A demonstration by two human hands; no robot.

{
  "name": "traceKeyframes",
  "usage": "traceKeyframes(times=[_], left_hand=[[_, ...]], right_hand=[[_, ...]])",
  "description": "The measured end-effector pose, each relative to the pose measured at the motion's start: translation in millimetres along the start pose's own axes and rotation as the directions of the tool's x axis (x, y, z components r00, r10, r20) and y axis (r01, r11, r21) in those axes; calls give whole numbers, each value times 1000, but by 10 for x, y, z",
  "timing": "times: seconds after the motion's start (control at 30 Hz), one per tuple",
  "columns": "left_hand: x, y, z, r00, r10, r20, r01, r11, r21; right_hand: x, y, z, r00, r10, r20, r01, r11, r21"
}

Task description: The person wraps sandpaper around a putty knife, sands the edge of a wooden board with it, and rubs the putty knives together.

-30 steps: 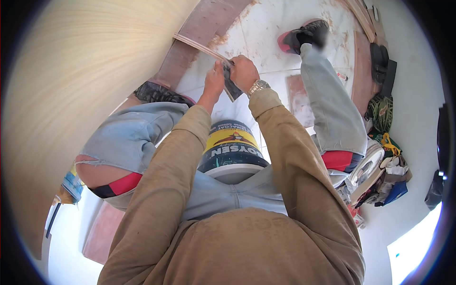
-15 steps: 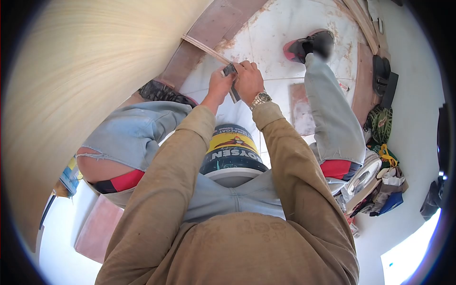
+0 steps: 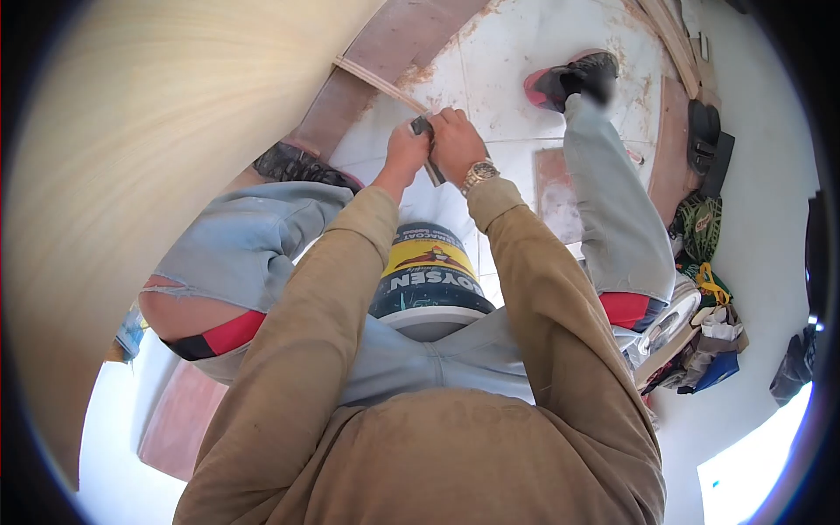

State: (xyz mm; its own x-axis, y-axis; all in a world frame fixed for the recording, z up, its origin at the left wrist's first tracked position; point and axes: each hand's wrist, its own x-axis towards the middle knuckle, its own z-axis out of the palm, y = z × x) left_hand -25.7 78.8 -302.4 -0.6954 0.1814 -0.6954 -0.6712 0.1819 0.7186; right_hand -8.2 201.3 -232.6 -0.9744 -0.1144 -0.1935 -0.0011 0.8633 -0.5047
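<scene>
My left hand [image 3: 405,157] is closed, its thumb and fingers pinching a small dark flat-edged piece [image 3: 436,174] whose kind I cannot make out. My right hand [image 3: 458,150], with a metal watch [image 3: 479,173] on the wrist, is closed over the same piece from the other side. A thin light wooden strip [image 3: 376,81] runs from the edge of a large pale wood panel [image 3: 192,96] down to my fingers, where they cover it. Below the hands, between my legs, stands a paint bucket [image 3: 430,271] with a dark and yellow label.
Reddish-brown boards [image 3: 394,44] lie on the dusty white tile floor [image 3: 490,96]. Along the right wall are wooden planks [image 3: 669,39], black sandals [image 3: 700,131], a green patterned bag [image 3: 698,226] and piled oddments [image 3: 713,350]. My shoe [image 3: 573,80] rests on the tiles ahead.
Both hands have shifted very slightly, and the right hand has tipped a little further over the dark piece. The grip stays the same.
</scene>
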Motion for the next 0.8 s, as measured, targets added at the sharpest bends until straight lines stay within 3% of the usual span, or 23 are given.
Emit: traceKeyframes(times=[0.13,0.17,0.27,0.37,0.47,0.5,0.6,0.63,0.8], left_hand=[[-64,59,6,999,-33,-1,33,994,-102],[-76,78,-1,999,-41,23,43,992,-120],[31,176,-89,998,-38,53,43,994,-103],[-25,248,-89,994,-79,75,85,993,-84],[-15,364,-109,989,-83,119,96,990,-106],[-43,354,-127,987,-88,131,103,988,-117],[8,238,-130,988,-76,134,97,983,-156],[-80,207,-113,991,-93,101,105,987,-120],[-162,173,69,998,27,-60,-30,999,-45]], right_hand=[[144,322,24,986,150,69,-141,982,-125],[180,588,10,986,166,23,-163,981,-109],[168,536,-187,998,25,-50,-29,996,-89],[-32,196,-218,995,0,102,4,999,-41],[-90,587,91,979,202,17,-200,977,-78],[-50,642,-15,953,289,91,-271,946,-177],[-54,448,-164,996,84,-45,-89,986,-144],[-64,333,-212,998,60,0,-59,991,-120],[-10,6,-79,963,271,5,-269,956,118]])
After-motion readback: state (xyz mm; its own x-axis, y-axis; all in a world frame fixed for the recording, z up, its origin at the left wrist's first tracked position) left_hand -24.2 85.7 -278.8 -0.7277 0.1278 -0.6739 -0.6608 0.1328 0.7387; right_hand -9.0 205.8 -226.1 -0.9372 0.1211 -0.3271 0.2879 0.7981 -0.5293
